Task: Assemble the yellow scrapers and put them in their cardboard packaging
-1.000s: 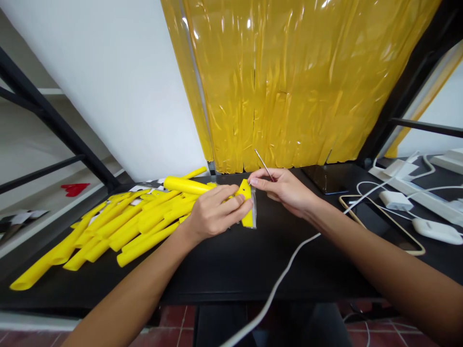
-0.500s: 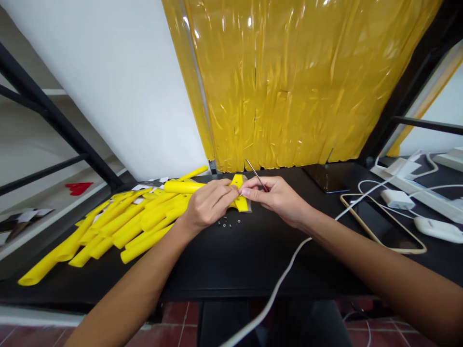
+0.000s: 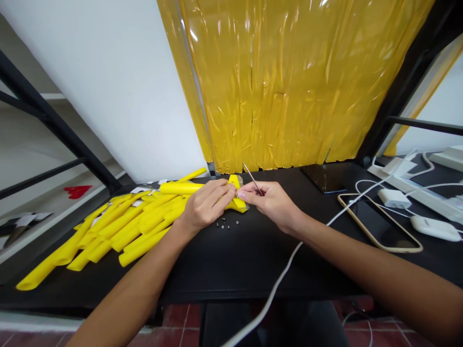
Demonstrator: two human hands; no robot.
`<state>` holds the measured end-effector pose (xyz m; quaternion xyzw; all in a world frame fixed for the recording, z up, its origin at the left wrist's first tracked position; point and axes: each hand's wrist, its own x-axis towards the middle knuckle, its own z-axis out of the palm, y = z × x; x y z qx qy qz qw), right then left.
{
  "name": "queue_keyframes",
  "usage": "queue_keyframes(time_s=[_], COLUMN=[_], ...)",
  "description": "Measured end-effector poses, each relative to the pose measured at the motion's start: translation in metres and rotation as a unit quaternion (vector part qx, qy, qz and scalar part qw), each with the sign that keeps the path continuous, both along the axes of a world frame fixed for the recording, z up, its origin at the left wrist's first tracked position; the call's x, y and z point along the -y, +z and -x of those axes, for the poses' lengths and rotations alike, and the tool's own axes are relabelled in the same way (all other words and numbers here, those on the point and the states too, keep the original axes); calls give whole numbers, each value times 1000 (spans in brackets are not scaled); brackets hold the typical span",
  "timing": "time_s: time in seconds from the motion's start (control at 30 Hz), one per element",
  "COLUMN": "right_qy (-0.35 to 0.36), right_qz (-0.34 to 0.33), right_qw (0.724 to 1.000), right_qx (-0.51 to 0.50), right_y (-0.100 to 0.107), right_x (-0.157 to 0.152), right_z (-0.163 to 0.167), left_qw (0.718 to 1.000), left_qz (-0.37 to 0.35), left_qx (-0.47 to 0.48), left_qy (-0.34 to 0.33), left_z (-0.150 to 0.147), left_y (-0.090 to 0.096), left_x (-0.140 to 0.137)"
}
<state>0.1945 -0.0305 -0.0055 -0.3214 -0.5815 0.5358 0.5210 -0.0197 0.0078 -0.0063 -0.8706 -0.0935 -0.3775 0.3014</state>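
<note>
**Two hands meet over a small yellow piece at the back of the desk**

The left hand (image 3: 207,206) is curled round a small yellow plastic piece (image 3: 237,198), fingers folded over its left side, and holds it low over the black desk (image 3: 224,260), near the far edge. The right hand (image 3: 269,201) comes in from the other side, thumb and forefinger pinched on a thin metal pin (image 3: 249,176) whose free end slants up and to the left. The fingertips of the two hands are almost touching at the yellow piece; whether the pin's lower tip is in the piece I cannot tell, for the fingers hide it.

Just in front of the hands a few tiny dark screws (image 3: 227,225) lie loose on the desk. To the left is a spread heap of yellow tubes (image 3: 119,226), one of them lying crosswise just behind the left hand. A crinkled yellow plastic curtain (image 3: 289,82) hangs behind the desk. To the right lie a phone in a clear case (image 3: 379,226), a dark phone (image 3: 323,178) farther back, a white cable (image 3: 285,274) running off the near edge, and white chargers (image 3: 394,197) beside a power strip (image 3: 427,197).
</note>
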Motion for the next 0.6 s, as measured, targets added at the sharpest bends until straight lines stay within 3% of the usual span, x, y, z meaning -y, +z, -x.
queue_keyframes(time_s=[0.33, 0.6], right_qy=[-26, 15], right_qz=[-77, 34], right_qw=[990, 995], right_qx=[116, 97], right_y=[12, 15], right_x=[-2, -1], right_z=[-7, -7], left_qw=[1000, 997], left_qz=[19, 69], left_qx=[-19, -28], left_qy=[-1, -4], left_z=[-1, -4], left_y=[-5, -8], left_x=[-1, -4])
